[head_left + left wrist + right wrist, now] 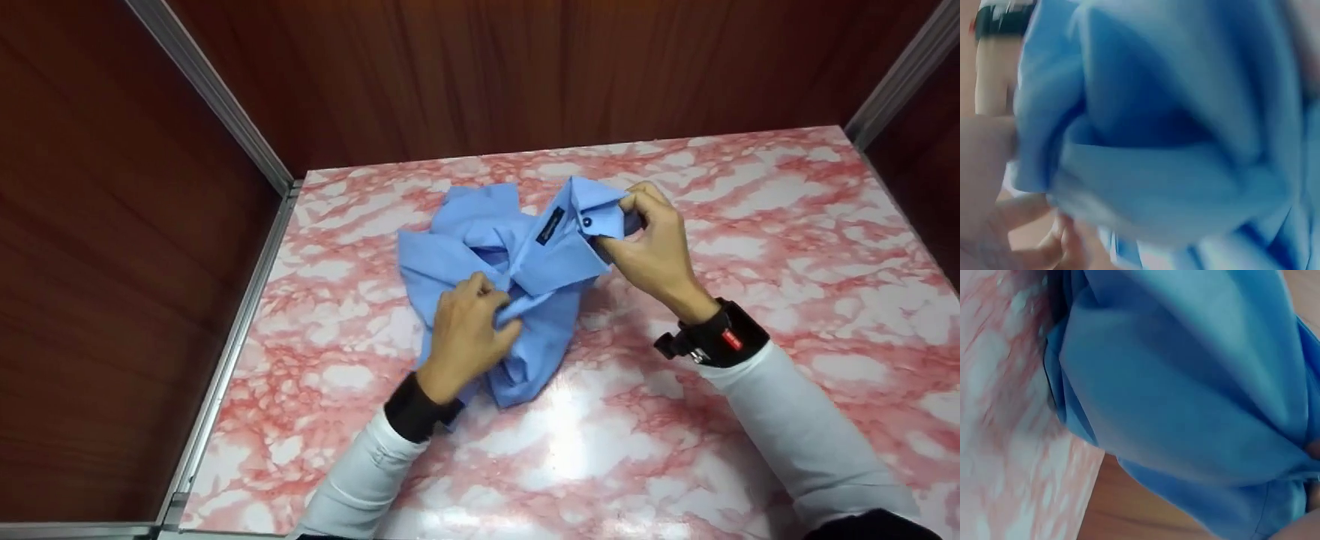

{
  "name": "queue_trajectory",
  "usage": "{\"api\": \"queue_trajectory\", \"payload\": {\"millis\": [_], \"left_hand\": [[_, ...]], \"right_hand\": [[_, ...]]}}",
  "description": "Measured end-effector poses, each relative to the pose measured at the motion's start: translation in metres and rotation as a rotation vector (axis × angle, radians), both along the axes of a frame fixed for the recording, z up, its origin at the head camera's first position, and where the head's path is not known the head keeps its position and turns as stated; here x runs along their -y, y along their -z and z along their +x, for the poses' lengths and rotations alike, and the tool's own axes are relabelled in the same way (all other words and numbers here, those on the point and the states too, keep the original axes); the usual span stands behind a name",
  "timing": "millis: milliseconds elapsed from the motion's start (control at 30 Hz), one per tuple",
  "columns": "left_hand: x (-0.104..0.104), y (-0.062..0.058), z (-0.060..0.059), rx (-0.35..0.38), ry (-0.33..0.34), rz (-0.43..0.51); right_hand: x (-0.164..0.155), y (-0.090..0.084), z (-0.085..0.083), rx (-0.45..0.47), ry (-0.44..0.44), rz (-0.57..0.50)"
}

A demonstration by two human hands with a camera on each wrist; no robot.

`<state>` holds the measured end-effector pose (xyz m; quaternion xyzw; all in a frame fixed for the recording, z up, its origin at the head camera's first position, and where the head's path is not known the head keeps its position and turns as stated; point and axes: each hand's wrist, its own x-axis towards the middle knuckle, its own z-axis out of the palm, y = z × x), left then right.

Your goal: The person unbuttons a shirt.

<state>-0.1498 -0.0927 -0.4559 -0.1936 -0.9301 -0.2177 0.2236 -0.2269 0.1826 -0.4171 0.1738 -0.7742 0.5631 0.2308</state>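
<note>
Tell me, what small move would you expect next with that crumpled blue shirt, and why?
Probably lifting and drawing the hands apart to shake the blue shirt open. It lies bunched on the marble-patterned table, the right hand pinching the collar by its button and the left hand gripping a fold lower down, so both grips look set for spreading it.

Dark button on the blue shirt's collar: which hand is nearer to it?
Right. The right hand pinches the collar of the crumpled blue cotton shirt just beside the small dark button; the left hand grips fabric lower down, well away from it.
</note>
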Motion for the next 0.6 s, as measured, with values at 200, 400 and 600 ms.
{"api": "queue_trajectory", "payload": {"millis": [200, 400, 600], "left_hand": [[0.045, -0.031, -0.032, 0.138, 0.006, 0.210], [0.072, -0.058, -0.055, 0.171, -0.033, 0.432], [0.061, -0.086, -0.061, 0.172, 0.052, 0.741]], "right_hand": [[-0.044, -0.005, 0.012, 0.036, -0.308, 0.120], [-0.064, 0.001, 0.021, 0.067, -0.362, 0.094], [-0.066, 0.015, 0.017, 0.155, -0.213, 0.223]]}}
